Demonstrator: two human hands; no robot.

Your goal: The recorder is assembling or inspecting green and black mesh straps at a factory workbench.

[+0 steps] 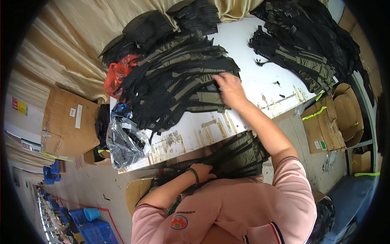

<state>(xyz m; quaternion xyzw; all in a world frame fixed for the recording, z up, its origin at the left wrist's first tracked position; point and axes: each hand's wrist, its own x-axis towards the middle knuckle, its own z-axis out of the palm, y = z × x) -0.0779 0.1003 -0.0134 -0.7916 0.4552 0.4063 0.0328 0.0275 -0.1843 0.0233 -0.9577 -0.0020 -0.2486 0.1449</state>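
A wide pile of black mesh and olive fabric pieces (162,87) fans across the white table. My right hand (230,90) reaches over it, fingers bent and closed on a piece at the pile's right edge; the fingertips are slightly blurred. Across my lap, below the table's front edge, lies a second bundle of similar fabric pieces (239,156). My left hand (202,172) is at the left part of this bundle, its fingers curled on the cloth, with part of the grip hidden.
More black fabric stacks (148,28) stand at the back, and another heap (304,61) lies at the right. A red plastic bag (118,77) and a clear bag (126,142) edge the table's left side. Cardboard boxes (67,122) flank the worn white table (195,136).
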